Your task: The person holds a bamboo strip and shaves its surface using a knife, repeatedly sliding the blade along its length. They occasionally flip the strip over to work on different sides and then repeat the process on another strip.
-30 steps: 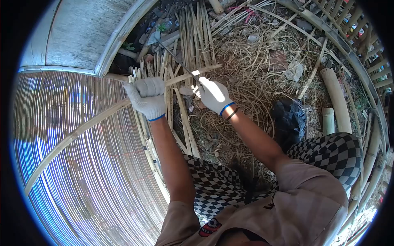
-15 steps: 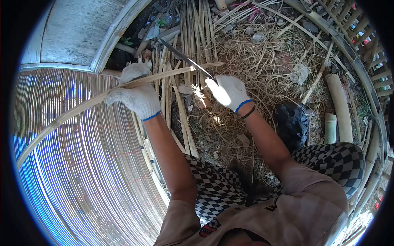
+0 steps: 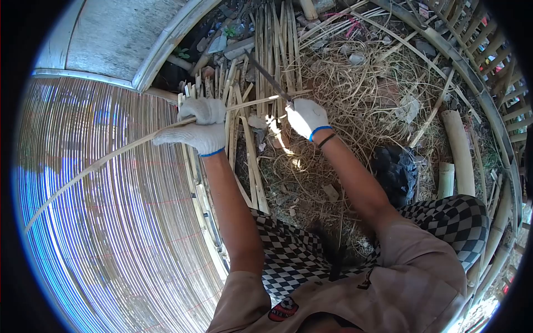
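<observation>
In a white knitted glove, my left hand [image 3: 202, 125] is closed around a long, thin bamboo strip [image 3: 105, 160]. The strip bends down to the left and its short end runs right, past my other hand. My right hand [image 3: 308, 117], also gloved, grips a knife [image 3: 267, 75] whose long dark blade points up and to the left. The lower part of the blade crosses the strip close to my right fingers, and the handle is hidden inside the glove. Below the hands, split bamboo pieces [image 3: 252, 161] lie on the ground.
Thin shavings [image 3: 355, 83] cover the ground ahead. A black plastic bag [image 3: 393, 175] lies on the right, near thick bamboo poles [image 3: 459, 150]. A slatted bamboo blind [image 3: 122, 222] fills the left side below a pale panel [image 3: 111, 39]. A bamboo lattice [image 3: 499, 72] stands at far right.
My left hand has shifted right and its fingers have folded over the strip, which now shows a narrower face. The knife has moved a little to the right and stands steeper.
</observation>
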`<state>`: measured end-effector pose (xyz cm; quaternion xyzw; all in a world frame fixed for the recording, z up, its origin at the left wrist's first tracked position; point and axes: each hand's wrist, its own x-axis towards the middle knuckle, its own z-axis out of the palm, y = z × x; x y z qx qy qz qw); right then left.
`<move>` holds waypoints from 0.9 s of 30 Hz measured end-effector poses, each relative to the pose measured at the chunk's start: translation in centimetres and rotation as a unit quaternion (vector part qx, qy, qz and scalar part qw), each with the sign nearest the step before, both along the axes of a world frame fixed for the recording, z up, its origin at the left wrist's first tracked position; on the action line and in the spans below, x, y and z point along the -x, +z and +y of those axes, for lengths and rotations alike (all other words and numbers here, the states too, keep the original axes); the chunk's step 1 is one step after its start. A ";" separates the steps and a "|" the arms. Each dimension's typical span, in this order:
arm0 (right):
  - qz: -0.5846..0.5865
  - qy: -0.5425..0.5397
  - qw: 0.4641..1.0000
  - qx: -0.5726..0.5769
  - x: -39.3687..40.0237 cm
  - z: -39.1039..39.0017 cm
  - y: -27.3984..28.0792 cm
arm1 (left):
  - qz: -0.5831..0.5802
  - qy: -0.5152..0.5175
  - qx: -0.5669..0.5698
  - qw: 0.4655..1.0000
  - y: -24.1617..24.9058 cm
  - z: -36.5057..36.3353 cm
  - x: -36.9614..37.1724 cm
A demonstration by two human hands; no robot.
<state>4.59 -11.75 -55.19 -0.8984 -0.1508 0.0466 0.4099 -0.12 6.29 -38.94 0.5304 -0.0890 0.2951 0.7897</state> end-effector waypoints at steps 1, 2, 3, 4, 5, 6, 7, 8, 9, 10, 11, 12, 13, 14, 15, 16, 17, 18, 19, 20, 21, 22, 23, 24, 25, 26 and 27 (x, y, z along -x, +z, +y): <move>-0.056 0.012 0.998 -0.013 0.6 -0.1 0.2 | -0.001 0.007 0.005 1.000 -0.2 0.4 -0.3; -0.111 0.024 0.993 -0.027 2.4 -0.6 2.4 | -0.001 0.016 0.010 1.000 -0.4 0.9 -0.5; -0.084 -0.019 0.991 -0.104 3.9 0.1 3.9 | 0.005 0.028 0.017 0.999 -0.7 1.2 -0.3; -0.016 0.019 0.994 -0.105 4.9 0.3 6.6 | -0.002 0.015 0.001 1.000 -0.5 0.7 -0.1; -0.030 0.022 0.995 -0.095 5.4 1.6 7.4 | -0.006 0.003 -0.015 1.000 0.0 -0.3 0.0; -0.044 0.025 0.995 -0.085 5.8 2.5 7.7 | -0.012 -0.010 -0.031 0.999 0.2 -0.7 -0.1; -0.080 0.005 0.992 -0.093 5.6 2.6 6.8 | -0.012 -0.054 -0.012 0.998 -0.3 0.4 -0.2; -0.118 -0.015 0.988 -0.102 4.9 2.7 5.3 | -0.017 -0.069 -0.027 0.997 -0.5 0.7 -0.2; -0.137 -0.053 0.981 -0.129 3.8 2.7 2.4 | -0.024 -0.085 -0.042 0.995 -0.5 0.8 -0.2; -0.157 -0.024 0.986 -0.060 2.1 2.1 -2.1 | -0.033 -0.099 -0.058 0.993 -0.5 1.1 -0.3; 0.058 -0.049 0.996 0.042 -0.3 1.6 -4.1 | -0.034 -0.102 -0.025 0.994 -1.0 1.8 -0.2; 0.002 -0.062 0.997 0.054 -1.0 0.1 -7.8 | -0.032 -0.095 -0.019 0.995 -0.8 2.0 0.2; -0.005 -0.034 0.991 0.130 -1.7 -0.2 -10.3 | -0.028 -0.090 -0.010 0.996 -0.7 1.9 0.5; -0.016 -0.005 0.979 0.203 -2.5 -0.5 -12.7 | -0.026 -0.088 -0.001 0.996 -0.7 1.6 0.4; 0.017 -0.019 0.983 0.181 -1.2 -1.2 -8.4 | -0.030 -0.083 -0.006 0.996 -0.5 1.1 0.0; 0.053 -0.031 0.985 0.160 -0.3 -1.3 -5.7 | -0.031 -0.076 -0.011 0.997 0.0 0.4 -0.3; -0.026 -0.011 0.983 0.182 -0.1 -0.6 -6.9 | -0.027 -0.066 -0.015 0.997 0.3 -0.1 -0.3; -0.066 -0.005 0.990 0.122 0.9 -0.4 -5.2 | -0.021 -0.057 -0.019 0.998 0.3 -0.4 -0.4; -0.107 -0.001 0.992 0.060 1.8 -0.1 -3.3 | -0.011 -0.058 -0.009 0.998 0.3 -0.3 -0.5; -0.147 0.003 0.989 -0.004 2.3 0.0 -1.8 | -0.013 -0.066 -0.019 0.998 0.4 -0.6 -0.6; -0.161 0.002 0.987 -0.021 2.3 0.1 -1.6 | -0.016 -0.074 -0.029 0.997 0.5 -0.9 -0.7; -0.175 0.001 0.984 -0.039 2.2 0.2 -1.3 | -0.019 -0.083 -0.041 0.996 0.5 -1.1 -0.7; -0.189 -0.002 0.980 -0.061 1.9 0.4 -1.2 | -0.018 -0.094 -0.037 0.995 0.5 -1.1 -0.7; -0.105 -0.015 0.994 0.034 0.9 0.6 -1.5 | -0.020 -0.107 -0.033 0.994 0.6 -1.1 -0.7; -0.051 -0.053 0.997 0.027 -0.3 0.9 -3.2 | -0.022 -0.117 -0.030 0.992 0.7 -1.2 -0.5; 0.005 -0.090 0.996 0.021 -1.3 0.8 -6.2 | -0.022 -0.127 -0.025 0.991 0.8 -1.4 -0.3; 0.017 -0.080 0.996 0.048 -2.0 0.3 -8.4 | -0.037 -0.152 -0.033 0.987 0.6 -0.9 -0.1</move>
